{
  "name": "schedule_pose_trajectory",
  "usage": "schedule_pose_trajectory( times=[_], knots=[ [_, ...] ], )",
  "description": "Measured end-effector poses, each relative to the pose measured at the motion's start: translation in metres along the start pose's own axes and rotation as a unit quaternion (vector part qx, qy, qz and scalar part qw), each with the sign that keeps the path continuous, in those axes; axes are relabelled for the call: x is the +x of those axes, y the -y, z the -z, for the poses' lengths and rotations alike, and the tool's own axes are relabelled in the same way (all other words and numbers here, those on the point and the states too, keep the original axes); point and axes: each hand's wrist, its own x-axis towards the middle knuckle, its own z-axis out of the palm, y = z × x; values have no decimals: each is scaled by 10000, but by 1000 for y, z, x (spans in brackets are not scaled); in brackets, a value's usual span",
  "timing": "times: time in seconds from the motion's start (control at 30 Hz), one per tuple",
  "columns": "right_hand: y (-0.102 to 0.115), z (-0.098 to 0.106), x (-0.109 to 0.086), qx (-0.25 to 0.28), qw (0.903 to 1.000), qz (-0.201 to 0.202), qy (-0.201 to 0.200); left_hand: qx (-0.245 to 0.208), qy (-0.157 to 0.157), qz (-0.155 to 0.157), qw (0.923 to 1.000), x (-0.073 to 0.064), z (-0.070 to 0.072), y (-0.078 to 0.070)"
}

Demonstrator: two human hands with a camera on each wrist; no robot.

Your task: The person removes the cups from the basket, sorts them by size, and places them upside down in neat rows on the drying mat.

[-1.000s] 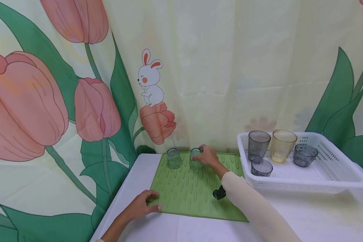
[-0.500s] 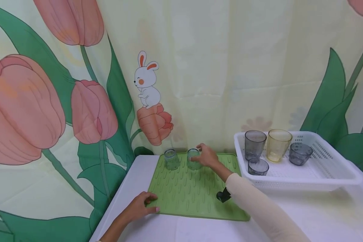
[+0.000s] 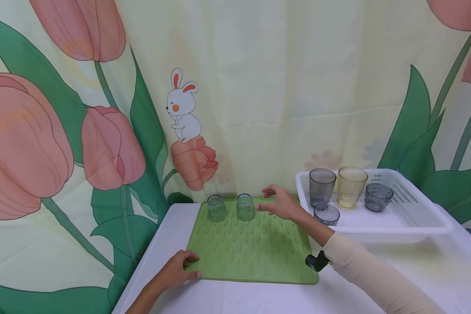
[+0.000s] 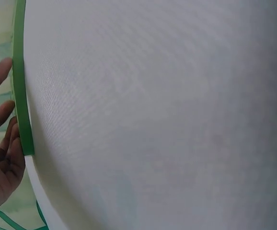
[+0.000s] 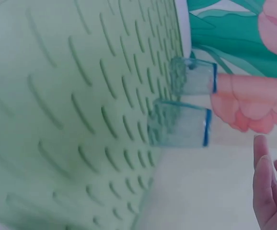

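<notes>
Two small bluish clear glasses stand side by side near the back edge of a green ribbed mat (image 3: 255, 257), their blue-edged ends up. In the head view they are the left glass (image 3: 216, 209) and the right glass (image 3: 245, 208). My right hand (image 3: 284, 204) is just right of the right glass, fingers loosely spread and holding nothing; the right wrist view shows the fingers (image 5: 263, 177) apart from both glasses. My left hand (image 3: 176, 269) rests at the mat's front left corner, and in the left wrist view its fingertips (image 4: 6, 108) touch the green edge.
A white perforated basket (image 3: 420, 222) stands to the right on the white table (image 3: 259, 301). Inside are a tall grey glass (image 3: 322, 185), an amber glass (image 3: 351, 187) and two low grey glasses, one of them a grey bowl-shaped glass (image 3: 378, 197). A tulip-printed curtain (image 3: 259, 87) hangs behind.
My right hand has let go of the right glass and moved off to the right, its fingers opening. The glass stays on the mat; the left hand stays at the corner. The head view has shifted slightly.
</notes>
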Motion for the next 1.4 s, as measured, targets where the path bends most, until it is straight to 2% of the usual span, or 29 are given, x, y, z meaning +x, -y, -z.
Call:
schedule_pose_trajectory(
  times=[0.37, 0.53, 0.63, 1.07, 1.23, 1.4],
  knots=[
    [-11, 55, -29, -378, 9986, 214, -306, 72, -176, 85, 9998, 0, 2, -4],
    [-22, 75, -43, -435, 9985, 223, -242, 102, -242, 67, 9996, 1, 1, -6],
    [-28, 84, -50, -345, 9990, 209, -174, 95, -256, 78, 9996, 2, 0, -7],
    [-57, 122, -71, -703, 9971, 241, -138, -60, -227, 114, 9997, 6, 0, -18],
    [-74, 131, -74, -729, 9967, 332, -160, -141, -183, 26, 9997, 10, -2, -25],
    [-87, 139, -75, -815, 9963, 223, -136, -142, -24, -203, 9997, 17, -4, -34]
  ],
)
